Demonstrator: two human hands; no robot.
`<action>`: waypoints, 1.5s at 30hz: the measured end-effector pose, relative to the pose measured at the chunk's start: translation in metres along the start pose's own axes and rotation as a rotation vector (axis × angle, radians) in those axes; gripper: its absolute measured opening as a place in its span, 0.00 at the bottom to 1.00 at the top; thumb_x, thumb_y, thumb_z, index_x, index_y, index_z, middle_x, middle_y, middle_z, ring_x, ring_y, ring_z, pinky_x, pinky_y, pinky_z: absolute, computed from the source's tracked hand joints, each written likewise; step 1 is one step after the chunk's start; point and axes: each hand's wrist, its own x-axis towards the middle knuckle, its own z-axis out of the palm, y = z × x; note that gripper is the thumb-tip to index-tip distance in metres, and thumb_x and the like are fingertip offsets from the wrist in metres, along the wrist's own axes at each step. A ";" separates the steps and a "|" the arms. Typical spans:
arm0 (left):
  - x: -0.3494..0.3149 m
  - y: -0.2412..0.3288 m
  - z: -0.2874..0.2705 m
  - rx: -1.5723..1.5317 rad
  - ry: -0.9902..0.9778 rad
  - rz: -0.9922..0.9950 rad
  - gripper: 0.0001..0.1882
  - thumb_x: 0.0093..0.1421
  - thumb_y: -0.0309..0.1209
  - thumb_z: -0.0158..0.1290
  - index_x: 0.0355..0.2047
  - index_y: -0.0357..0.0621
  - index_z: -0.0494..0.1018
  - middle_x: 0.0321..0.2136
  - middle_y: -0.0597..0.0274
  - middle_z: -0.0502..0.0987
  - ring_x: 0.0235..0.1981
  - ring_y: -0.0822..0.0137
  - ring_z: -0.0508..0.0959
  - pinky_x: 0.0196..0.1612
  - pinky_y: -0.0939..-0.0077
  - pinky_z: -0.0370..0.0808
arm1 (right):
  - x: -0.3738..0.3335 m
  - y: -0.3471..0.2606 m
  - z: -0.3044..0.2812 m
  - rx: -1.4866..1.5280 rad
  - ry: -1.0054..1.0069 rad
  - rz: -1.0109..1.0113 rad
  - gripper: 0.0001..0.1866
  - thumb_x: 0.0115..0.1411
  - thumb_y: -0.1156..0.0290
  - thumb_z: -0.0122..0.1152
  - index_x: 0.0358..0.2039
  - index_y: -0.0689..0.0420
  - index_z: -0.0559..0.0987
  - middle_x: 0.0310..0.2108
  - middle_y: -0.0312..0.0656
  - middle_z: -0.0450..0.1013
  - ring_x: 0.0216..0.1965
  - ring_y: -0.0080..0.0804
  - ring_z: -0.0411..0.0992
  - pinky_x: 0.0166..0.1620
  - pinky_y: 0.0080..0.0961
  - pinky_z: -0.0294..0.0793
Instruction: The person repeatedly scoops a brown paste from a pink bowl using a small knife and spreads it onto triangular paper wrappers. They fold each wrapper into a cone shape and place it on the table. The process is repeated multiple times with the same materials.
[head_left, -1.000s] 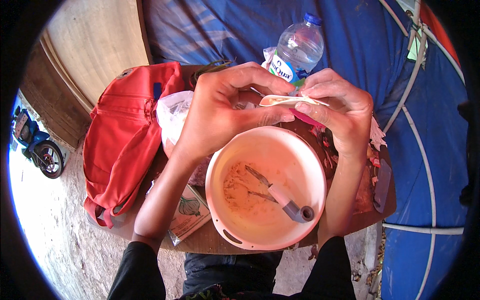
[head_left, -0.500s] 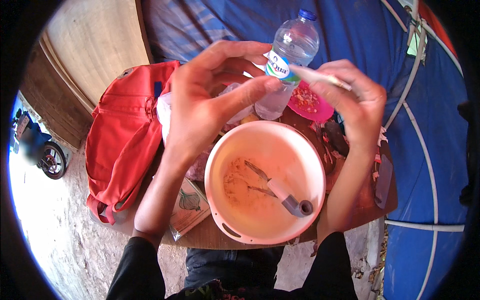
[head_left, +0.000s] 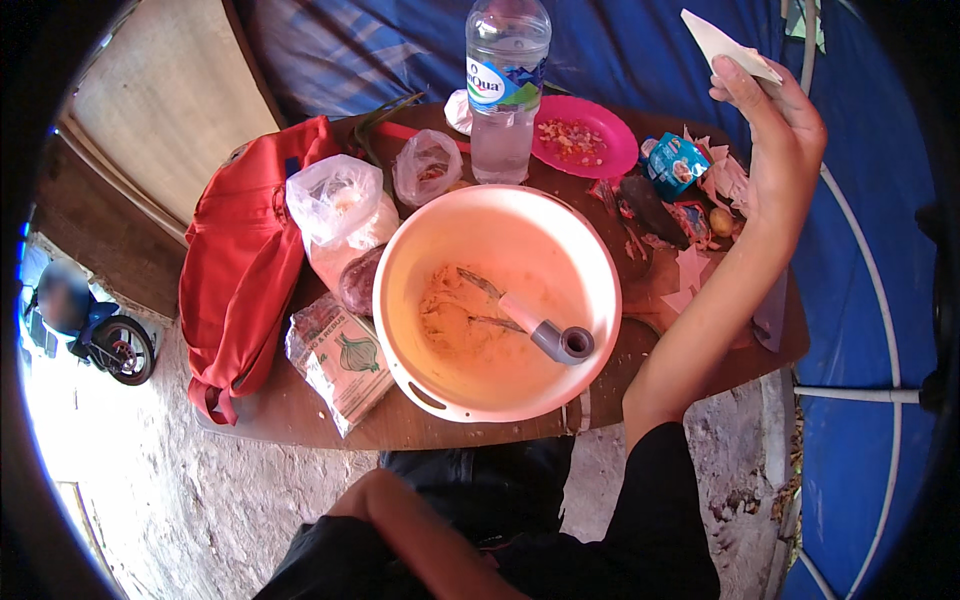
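Note:
My right hand (head_left: 775, 110) is raised at the far right, beyond the table. Its thumb and fingers pinch a flat, pointed white piece (head_left: 715, 42) that looks like folded paper. Of my left arm only the bent forearm (head_left: 425, 535) shows, low over my lap; the hand is out of the picture. Between the arms stands a large pale plastic basin (head_left: 590, 250) with an orange-brown smear inside. In it lies a utensil (head_left: 545, 335) with two dark, narrow prongs, a pinkish shaft and a grey, ring-shaped end.
Behind the basin stand a water bottle (head_left: 500, 140) and a pink plate (head_left: 615, 140) of chopped bits. On the left are a red bag (head_left: 250, 270), plastic bags (head_left: 345, 215) and a printed packet (head_left: 345, 365). Right of the basin lie a teal packet (head_left: 675, 165) and scraps (head_left: 725, 180).
My right hand has swung up and right with the white piece. My left hand has left the space above the basin and dropped out of view. The view has shifted too.

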 end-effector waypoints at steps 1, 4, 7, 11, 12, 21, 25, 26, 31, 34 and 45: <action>0.004 -0.003 0.011 0.001 -0.013 0.014 0.19 0.53 0.31 0.64 0.44 0.39 0.75 0.41 0.53 0.78 0.42 0.55 0.79 0.49 0.62 0.75 | 0.001 0.002 -0.004 -0.014 0.017 -0.005 0.13 0.56 0.77 0.67 0.42 0.67 0.80 0.37 0.43 0.79 0.36 0.27 0.76 0.45 0.23 0.75; 0.006 -0.007 0.033 0.042 -0.017 0.053 0.19 0.53 0.31 0.63 0.44 0.39 0.75 0.41 0.53 0.78 0.42 0.55 0.79 0.48 0.62 0.75 | 0.000 0.008 -0.015 -0.008 0.043 -0.010 0.14 0.57 0.76 0.66 0.44 0.67 0.80 0.39 0.44 0.78 0.38 0.27 0.77 0.47 0.23 0.75; 0.011 -0.008 0.046 0.097 -0.008 0.091 0.18 0.53 0.31 0.63 0.44 0.40 0.75 0.41 0.53 0.78 0.42 0.55 0.79 0.48 0.62 0.75 | 0.004 0.011 -0.022 0.024 0.069 -0.071 0.13 0.59 0.76 0.62 0.43 0.69 0.80 0.41 0.48 0.78 0.41 0.32 0.77 0.49 0.28 0.76; 0.015 -0.001 0.052 0.176 -0.007 0.139 0.18 0.54 0.32 0.63 0.43 0.40 0.74 0.41 0.53 0.77 0.42 0.54 0.79 0.48 0.61 0.75 | 0.014 0.009 -0.028 -0.011 -0.061 -0.214 0.12 0.61 0.79 0.57 0.43 0.72 0.80 0.45 0.53 0.77 0.46 0.38 0.77 0.52 0.34 0.76; 0.009 0.002 0.052 0.210 -0.025 0.169 0.18 0.54 0.32 0.63 0.43 0.40 0.74 0.41 0.53 0.77 0.42 0.54 0.79 0.48 0.61 0.75 | 0.015 0.007 -0.030 -0.019 0.016 -0.170 0.12 0.61 0.79 0.57 0.43 0.72 0.80 0.45 0.53 0.77 0.46 0.38 0.77 0.52 0.35 0.76; -0.026 0.046 0.003 0.419 0.024 0.322 0.17 0.54 0.32 0.62 0.43 0.40 0.73 0.41 0.53 0.77 0.42 0.54 0.79 0.47 0.61 0.76 | 0.001 0.002 -0.041 0.089 0.077 -0.090 0.13 0.61 0.80 0.57 0.45 0.74 0.78 0.47 0.53 0.76 0.45 0.37 0.76 0.52 0.36 0.75; -0.010 0.031 -0.050 -0.234 0.187 -0.199 0.17 0.55 0.29 0.63 0.44 0.40 0.74 0.42 0.56 0.78 0.44 0.59 0.78 0.50 0.67 0.74 | 0.005 0.005 -0.038 0.064 0.062 -0.115 0.12 0.60 0.76 0.62 0.43 0.69 0.80 0.41 0.46 0.78 0.39 0.31 0.77 0.45 0.28 0.76; -0.002 0.016 -0.061 -0.427 0.202 -0.400 0.13 0.58 0.29 0.61 0.43 0.42 0.73 0.41 0.61 0.77 0.45 0.68 0.77 0.50 0.72 0.73 | 0.006 0.006 -0.037 0.074 0.057 -0.089 0.12 0.59 0.76 0.63 0.43 0.68 0.80 0.39 0.45 0.79 0.38 0.29 0.77 0.43 0.26 0.76; 0.035 -0.037 -0.083 -0.920 0.331 -0.670 0.16 0.66 0.39 0.53 0.43 0.37 0.73 0.40 0.58 0.79 0.44 0.68 0.79 0.52 0.74 0.73 | 0.004 0.003 -0.032 0.079 0.039 -0.005 0.12 0.58 0.72 0.66 0.42 0.63 0.81 0.33 0.40 0.80 0.30 0.21 0.76 0.35 0.17 0.75; 0.042 -0.035 -0.087 -0.906 0.377 -0.697 0.18 0.66 0.42 0.51 0.42 0.37 0.74 0.40 0.56 0.79 0.44 0.65 0.80 0.53 0.71 0.73 | 0.005 -0.004 -0.030 0.077 0.052 -0.005 0.12 0.58 0.72 0.66 0.42 0.63 0.81 0.33 0.40 0.79 0.30 0.21 0.75 0.35 0.17 0.75; 0.017 0.002 -0.129 -0.448 0.268 -0.922 0.21 0.62 0.43 0.52 0.28 0.34 0.79 0.30 0.52 0.81 0.22 0.82 0.73 0.22 0.90 0.63 | 0.001 0.001 -0.052 0.040 0.088 0.007 0.09 0.59 0.73 0.65 0.39 0.63 0.81 0.30 0.36 0.79 0.28 0.18 0.73 0.33 0.15 0.72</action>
